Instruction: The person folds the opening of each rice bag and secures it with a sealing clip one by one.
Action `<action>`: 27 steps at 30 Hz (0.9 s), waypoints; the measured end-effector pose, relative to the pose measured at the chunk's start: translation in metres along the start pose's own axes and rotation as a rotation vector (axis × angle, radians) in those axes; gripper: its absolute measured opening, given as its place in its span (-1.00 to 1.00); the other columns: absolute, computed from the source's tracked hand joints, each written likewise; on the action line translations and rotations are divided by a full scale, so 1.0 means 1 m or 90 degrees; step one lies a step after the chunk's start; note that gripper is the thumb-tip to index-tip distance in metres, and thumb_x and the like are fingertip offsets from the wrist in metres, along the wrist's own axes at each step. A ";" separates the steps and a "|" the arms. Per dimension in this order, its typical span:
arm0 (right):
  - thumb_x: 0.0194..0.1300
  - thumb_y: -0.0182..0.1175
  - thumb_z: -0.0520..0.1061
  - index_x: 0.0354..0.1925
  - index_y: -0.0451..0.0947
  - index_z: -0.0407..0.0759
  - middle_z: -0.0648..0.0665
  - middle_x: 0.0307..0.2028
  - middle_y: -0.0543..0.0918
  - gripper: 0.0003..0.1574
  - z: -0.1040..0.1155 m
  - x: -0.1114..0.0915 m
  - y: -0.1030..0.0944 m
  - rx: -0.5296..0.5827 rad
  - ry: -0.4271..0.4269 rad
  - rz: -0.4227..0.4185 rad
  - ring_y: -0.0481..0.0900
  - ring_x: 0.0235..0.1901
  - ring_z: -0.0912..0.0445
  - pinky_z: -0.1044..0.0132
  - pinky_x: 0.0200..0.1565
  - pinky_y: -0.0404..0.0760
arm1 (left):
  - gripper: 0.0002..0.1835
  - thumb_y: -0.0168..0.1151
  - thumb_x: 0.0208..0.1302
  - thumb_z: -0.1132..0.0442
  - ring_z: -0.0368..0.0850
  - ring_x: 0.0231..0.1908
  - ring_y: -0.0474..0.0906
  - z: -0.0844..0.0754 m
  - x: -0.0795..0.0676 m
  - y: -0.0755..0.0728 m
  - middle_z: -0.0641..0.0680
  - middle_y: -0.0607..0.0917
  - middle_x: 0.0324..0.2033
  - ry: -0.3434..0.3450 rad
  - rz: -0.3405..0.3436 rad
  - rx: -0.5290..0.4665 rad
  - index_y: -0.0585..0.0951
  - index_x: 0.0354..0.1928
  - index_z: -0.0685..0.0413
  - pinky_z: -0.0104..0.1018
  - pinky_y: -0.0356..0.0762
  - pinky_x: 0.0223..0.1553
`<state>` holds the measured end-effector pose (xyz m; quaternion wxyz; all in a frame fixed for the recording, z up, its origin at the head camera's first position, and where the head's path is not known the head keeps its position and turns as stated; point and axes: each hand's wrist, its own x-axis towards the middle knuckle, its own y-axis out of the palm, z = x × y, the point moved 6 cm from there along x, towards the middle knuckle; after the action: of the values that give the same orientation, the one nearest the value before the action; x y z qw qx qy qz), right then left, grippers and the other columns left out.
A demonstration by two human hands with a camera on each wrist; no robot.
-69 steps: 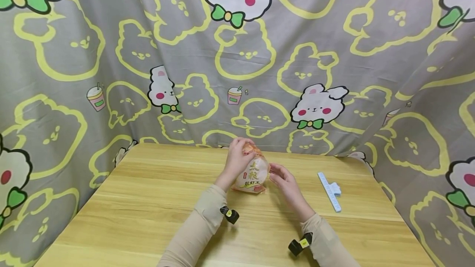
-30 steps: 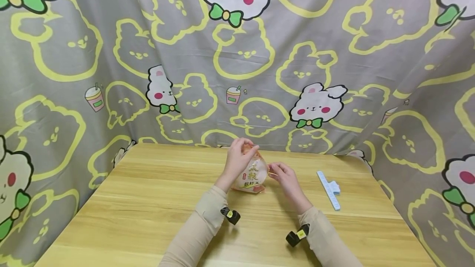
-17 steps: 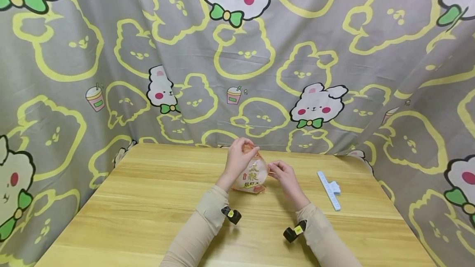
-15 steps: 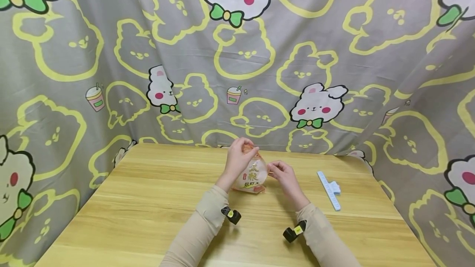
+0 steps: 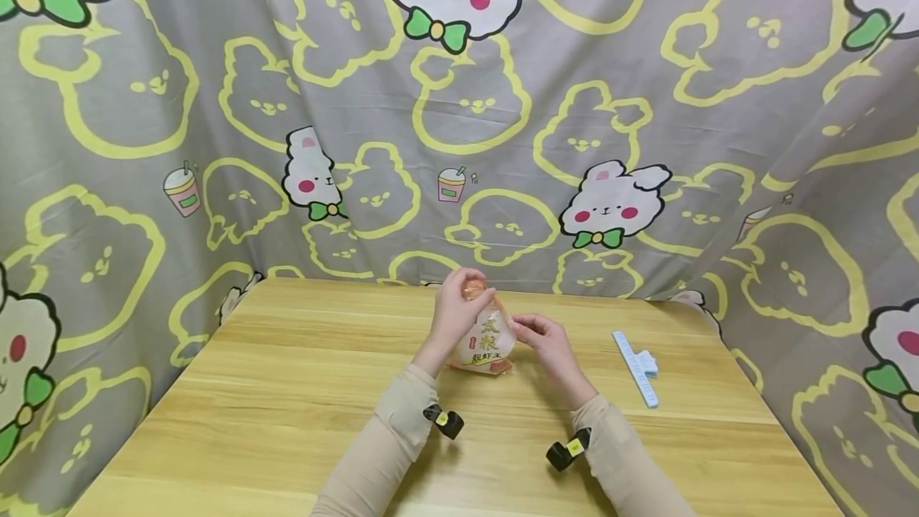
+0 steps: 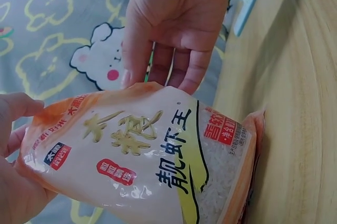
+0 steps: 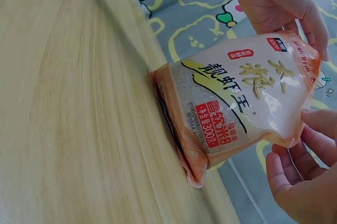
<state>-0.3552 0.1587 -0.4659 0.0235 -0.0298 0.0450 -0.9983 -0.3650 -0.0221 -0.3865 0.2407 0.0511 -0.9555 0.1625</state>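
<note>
A small plastic bag of rice, white and orange with gold and black lettering, stands upright on the wooden table. Grains show through a clear window near its base in the left wrist view. My left hand grips the gathered orange top, thumb in front. At the bag's right edge, my right hand pinches the film between thumb and fingers. In the right wrist view the right thumb lies on the front of the rice bag, with the fingers curled under its edge.
To the right on the table lies a light blue bag clip with a long ridged bar. A grey curtain with cartoon rabbits hangs behind and on both sides. Each wrist carries a small black camera.
The bag's neck and my left hand have shifted slightly left, baring more of its front. My right hand has come in from beside the bag, closing thumb and fingers on its edge.
</note>
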 end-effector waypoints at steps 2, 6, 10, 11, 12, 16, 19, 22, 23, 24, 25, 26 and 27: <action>0.32 0.26 -0.12 0.05 0.56 -0.39 -0.15 -0.09 0.69 -0.57 0.002 -0.001 0.000 -0.004 0.005 0.002 0.59 -0.19 0.26 0.27 0.05 0.57 | -0.70 0.42 0.13 0.23 -0.06 -0.19 0.58 0.002 0.000 0.000 0.12 0.62 -0.11 -0.007 -0.001 -0.010 0.62 -0.09 0.10 -0.37 0.57 -0.27; 0.31 0.26 -0.21 0.00 0.58 -0.44 -0.20 -0.12 0.69 -0.63 0.012 -0.005 0.002 -0.006 0.006 0.007 0.57 -0.21 0.24 0.31 -0.03 0.55 | -0.71 0.41 0.15 0.24 -0.07 -0.15 0.60 0.005 -0.002 -0.001 0.08 0.63 -0.07 -0.023 -0.001 -0.032 0.63 -0.07 0.00 -0.34 0.60 -0.22; 0.31 0.23 -0.26 -0.03 0.57 -0.48 -0.20 -0.15 0.68 -0.67 0.025 -0.013 0.004 -0.021 0.002 0.010 0.56 -0.21 0.21 0.31 -0.05 0.55 | -0.68 0.41 0.16 0.24 -0.07 -0.08 0.59 0.007 -0.003 -0.001 0.07 0.64 -0.02 -0.031 0.001 -0.053 0.62 -0.03 0.01 -0.34 0.60 -0.15; 0.31 0.23 -0.27 -0.03 0.57 -0.48 -0.19 -0.15 0.68 -0.68 0.028 -0.014 0.005 -0.026 0.001 0.009 0.56 -0.21 0.21 0.32 -0.05 0.55 | -0.67 0.40 0.17 0.24 -0.07 -0.07 0.59 0.008 -0.003 -0.001 0.08 0.64 -0.01 -0.032 0.003 -0.058 0.62 -0.01 0.04 -0.34 0.60 -0.16; 0.31 0.23 -0.26 -0.04 0.57 -0.48 -0.18 -0.16 0.68 -0.68 0.030 -0.016 0.005 -0.029 0.001 0.008 0.56 -0.21 0.21 0.33 -0.06 0.55 | -0.67 0.40 0.17 0.24 -0.06 -0.08 0.59 0.008 -0.003 -0.001 0.09 0.64 -0.01 -0.034 0.004 -0.061 0.62 0.00 0.05 -0.35 0.60 -0.17; 0.30 0.23 -0.27 -0.05 0.58 -0.46 -0.16 -0.17 0.68 -0.70 0.032 -0.019 0.006 -0.031 0.001 0.005 0.55 -0.20 0.19 0.35 -0.06 0.53 | -0.65 0.38 0.20 0.22 -0.09 -0.14 0.59 0.010 -0.004 -0.002 0.10 0.64 0.01 -0.043 0.013 -0.073 0.61 0.03 0.07 -0.37 0.59 -0.22; 0.29 0.24 -0.28 -0.05 0.57 -0.46 -0.23 -0.14 0.66 -0.70 0.033 -0.019 0.007 -0.033 -0.001 0.007 0.54 -0.19 0.16 0.27 -0.01 0.54 | -0.65 0.37 0.21 0.19 -0.15 -0.22 0.56 0.010 -0.005 -0.002 0.10 0.65 0.03 -0.050 0.021 -0.078 0.61 0.04 0.06 -0.35 0.57 -0.24; 0.29 0.23 -0.28 -0.04 0.57 -0.46 -0.30 -0.11 0.64 -0.69 0.034 -0.020 0.007 -0.037 -0.001 0.009 0.53 -0.19 0.14 0.29 -0.03 0.54 | -0.66 0.36 0.22 0.16 -0.22 -0.39 0.50 0.010 -0.006 -0.003 0.11 0.68 -0.02 -0.055 0.027 -0.077 0.62 0.04 0.02 -0.38 0.52 -0.37; 0.29 0.23 -0.29 -0.04 0.56 -0.47 -0.31 -0.10 0.64 -0.69 0.034 -0.020 0.007 -0.037 -0.002 0.009 0.53 -0.19 0.14 0.28 -0.03 0.54 | -0.66 0.36 0.23 0.15 -0.23 -0.45 0.46 0.010 -0.006 -0.003 0.11 0.69 -0.05 -0.055 0.029 -0.075 0.62 0.03 0.02 -0.39 0.49 -0.42; 0.29 0.23 -0.29 -0.04 0.56 -0.47 -0.30 -0.10 0.64 -0.69 0.034 -0.020 0.007 -0.039 -0.002 0.010 0.53 -0.19 0.14 0.29 -0.04 0.54 | -0.67 0.36 0.23 0.15 -0.23 -0.48 0.45 0.010 -0.006 -0.003 0.12 0.70 -0.08 -0.056 0.030 -0.075 0.62 0.02 0.01 -0.39 0.47 -0.46; 0.29 0.23 -0.29 -0.05 0.56 -0.47 -0.30 -0.11 0.64 -0.70 0.035 -0.020 0.007 -0.036 -0.002 0.010 0.53 -0.19 0.15 0.30 -0.04 0.54 | -0.69 0.36 0.23 0.15 -0.24 -0.49 0.46 0.010 -0.006 -0.003 0.12 0.71 -0.11 -0.056 0.030 -0.074 0.63 0.00 -0.01 -0.40 0.47 -0.47; 0.30 0.23 -0.29 -0.05 0.56 -0.48 -0.28 -0.12 0.65 -0.70 0.035 -0.020 0.007 -0.034 -0.003 0.010 0.53 -0.20 0.15 0.31 -0.05 0.54 | -0.71 0.36 0.23 0.14 -0.25 -0.49 0.47 0.010 -0.006 -0.003 0.12 0.72 -0.14 -0.056 0.030 -0.074 0.63 -0.01 -0.01 -0.41 0.47 -0.47; 0.30 0.23 -0.28 -0.06 0.56 -0.48 -0.26 -0.14 0.65 -0.70 0.035 -0.020 0.007 -0.032 -0.002 0.011 0.53 -0.21 0.16 0.28 -0.04 0.54 | -0.72 0.35 0.23 0.15 -0.24 -0.45 0.52 0.010 -0.006 -0.003 0.12 0.73 -0.15 -0.056 0.029 -0.074 0.64 -0.03 -0.01 -0.40 0.51 -0.43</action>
<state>-0.3323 0.1494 -0.4326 0.0314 -0.0317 0.0703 -0.9965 -0.3639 -0.0287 -0.3968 0.1970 0.0221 -0.9740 0.1100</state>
